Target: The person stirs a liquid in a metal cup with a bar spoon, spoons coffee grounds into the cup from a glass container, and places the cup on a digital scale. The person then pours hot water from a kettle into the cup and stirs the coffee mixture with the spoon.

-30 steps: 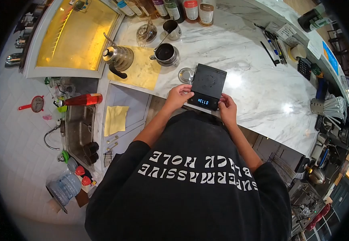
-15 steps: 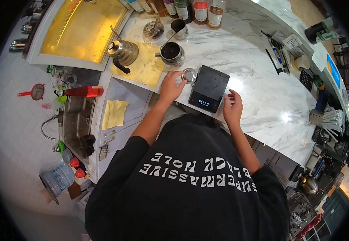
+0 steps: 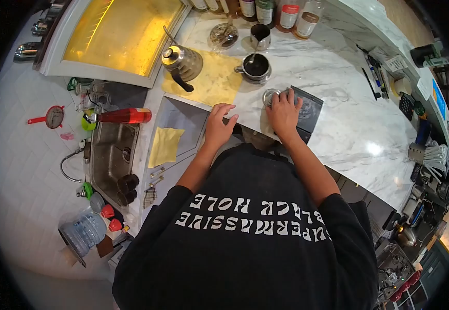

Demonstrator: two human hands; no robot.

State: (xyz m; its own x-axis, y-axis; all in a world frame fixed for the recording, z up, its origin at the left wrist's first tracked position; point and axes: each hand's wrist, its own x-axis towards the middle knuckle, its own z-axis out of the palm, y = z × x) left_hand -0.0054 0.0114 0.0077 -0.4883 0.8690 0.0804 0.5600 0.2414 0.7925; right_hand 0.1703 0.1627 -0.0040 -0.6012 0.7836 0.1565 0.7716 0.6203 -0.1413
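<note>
Right hand point(image 3: 284, 117) spans dish point(image 3: 270, 95) and scale point(image 3: 312, 111), grip unclear; a stray finger could knock the dish. Left hand point(image 3: 219, 125) is loosely curled, empty.

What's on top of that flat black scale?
Pale marks show on the scale. The right hand hides part of it, so I can't see what's there.

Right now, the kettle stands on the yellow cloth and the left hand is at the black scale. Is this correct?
Not quite: the head view shows the right hand at the black scale, while the left hand is apart from it, near the yellow cloth. The kettle does stand on that cloth.
</note>
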